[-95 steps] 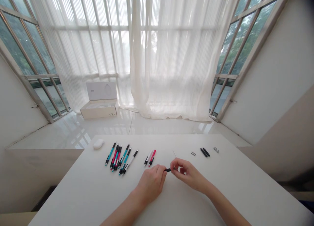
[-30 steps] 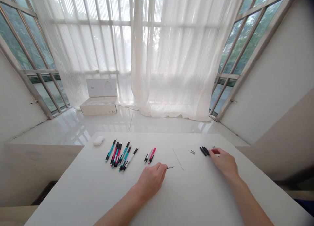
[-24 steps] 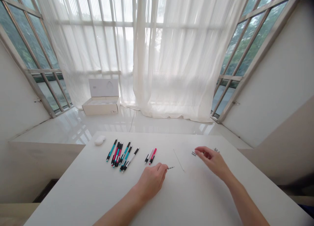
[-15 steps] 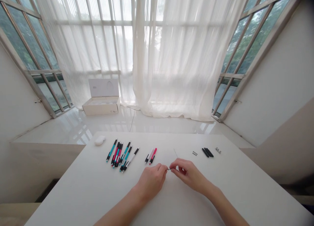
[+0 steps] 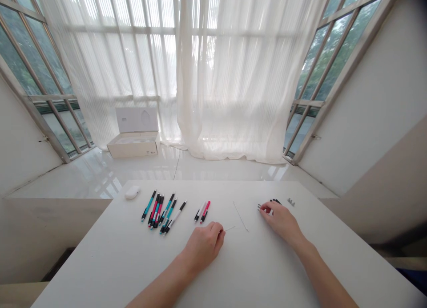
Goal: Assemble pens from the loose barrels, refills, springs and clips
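Observation:
My left hand (image 5: 204, 245) rests on the white table (image 5: 233, 272) with its fingers curled round a thin pen refill (image 5: 229, 228) that pokes out to the right. My right hand (image 5: 282, 219) reaches out to the right, its fingertips pinched at the small springs (image 5: 259, 207), next to the black grip sleeves (image 5: 275, 201). A second thin refill (image 5: 240, 216) lies loose on the table between my hands. Whether the right fingers hold a spring is hidden.
Several teal, pink and white pens (image 5: 162, 209) lie in a row at the left, two more pens (image 5: 202, 211) beside them. Small metal tips (image 5: 291, 202) sit at the far right, a white earbud case (image 5: 132, 192) at the far left. An open white box (image 5: 133, 139) stands on the floor.
My right hand left the refill tip at my left hand and reached right to the springs. The small piece on the refill's end is gone. My left hand stayed put.

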Action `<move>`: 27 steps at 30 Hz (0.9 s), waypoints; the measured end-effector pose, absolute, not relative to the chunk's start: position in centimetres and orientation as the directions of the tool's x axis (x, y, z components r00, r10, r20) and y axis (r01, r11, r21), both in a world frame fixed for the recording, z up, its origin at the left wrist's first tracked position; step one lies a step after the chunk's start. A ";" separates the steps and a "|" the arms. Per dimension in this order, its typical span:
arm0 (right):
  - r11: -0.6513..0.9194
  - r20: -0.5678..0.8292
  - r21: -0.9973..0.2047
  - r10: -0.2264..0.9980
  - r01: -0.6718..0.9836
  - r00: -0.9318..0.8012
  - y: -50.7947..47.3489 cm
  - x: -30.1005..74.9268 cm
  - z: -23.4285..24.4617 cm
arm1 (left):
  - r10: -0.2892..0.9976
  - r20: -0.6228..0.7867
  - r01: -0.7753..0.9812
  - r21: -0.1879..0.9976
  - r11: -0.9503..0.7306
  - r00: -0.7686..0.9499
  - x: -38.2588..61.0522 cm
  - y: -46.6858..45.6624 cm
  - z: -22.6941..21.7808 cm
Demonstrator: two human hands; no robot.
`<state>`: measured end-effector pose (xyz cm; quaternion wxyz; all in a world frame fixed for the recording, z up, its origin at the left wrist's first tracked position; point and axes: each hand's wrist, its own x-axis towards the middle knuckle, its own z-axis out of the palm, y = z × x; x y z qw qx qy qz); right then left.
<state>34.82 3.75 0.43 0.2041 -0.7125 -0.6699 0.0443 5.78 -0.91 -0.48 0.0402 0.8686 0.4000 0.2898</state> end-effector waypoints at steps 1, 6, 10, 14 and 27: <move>-0.036 0.203 -0.344 0.973 0.938 0.112 3.7 34.7 0.3 | 0.717 0.473 0.672 0.300 -0.677 0.511 5.8 -0.9 -0.5; -0.041 0.264 -0.386 0.952 0.921 0.153 3.7 33.7 0.7 | 0.697 0.484 0.675 0.259 -0.691 0.528 5.8 -1.0 -0.5; 0.154 0.198 -0.657 0.980 0.738 -0.029 3.1 31.9 2.1 | 0.708 0.490 0.686 0.265 -0.677 0.509 5.9 -1.1 -0.3; 0.163 0.007 -0.909 0.926 0.383 -0.378 1.3 28.1 2.8 | 0.725 0.486 0.685 0.301 -0.663 0.488 5.8 -1.1 -0.2; 0.064 0.062 -0.998 0.980 0.005 -0.191 0.9 25.2 2.4 | 0.729 0.517 0.531 0.502 -0.683 0.449 5.4 -1.3 0.0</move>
